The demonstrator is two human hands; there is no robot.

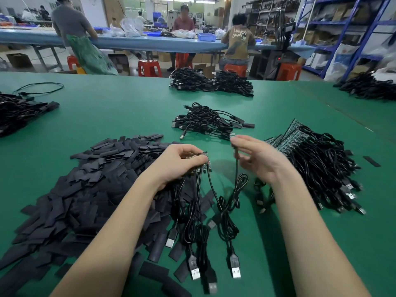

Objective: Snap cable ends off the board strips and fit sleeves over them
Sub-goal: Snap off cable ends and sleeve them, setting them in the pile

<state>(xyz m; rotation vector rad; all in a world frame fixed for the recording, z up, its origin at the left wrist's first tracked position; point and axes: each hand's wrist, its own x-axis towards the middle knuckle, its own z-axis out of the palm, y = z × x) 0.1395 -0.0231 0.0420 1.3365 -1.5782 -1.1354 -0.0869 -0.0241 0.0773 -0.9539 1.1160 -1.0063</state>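
My left hand (180, 161) grips a board strip (203, 162) over the green table; several black USB cables (199, 211) hang from the strip toward me. My right hand (255, 155) pinches one separate cable end (232, 136) between thumb and fingers, and its black cable (236, 179) drops down to the table. A gap separates the two hands. A big heap of flat black sleeves (85, 189) lies left of and under my left arm. To the right sits a pile of board strips with cables attached (317, 161).
A small pile of sleeved cables (207, 121) lies just beyond my hands. More cable heaps sit at the far centre (210, 83), left edge (19, 112) and far right (368, 86). People work at a blue table (132, 42) behind.
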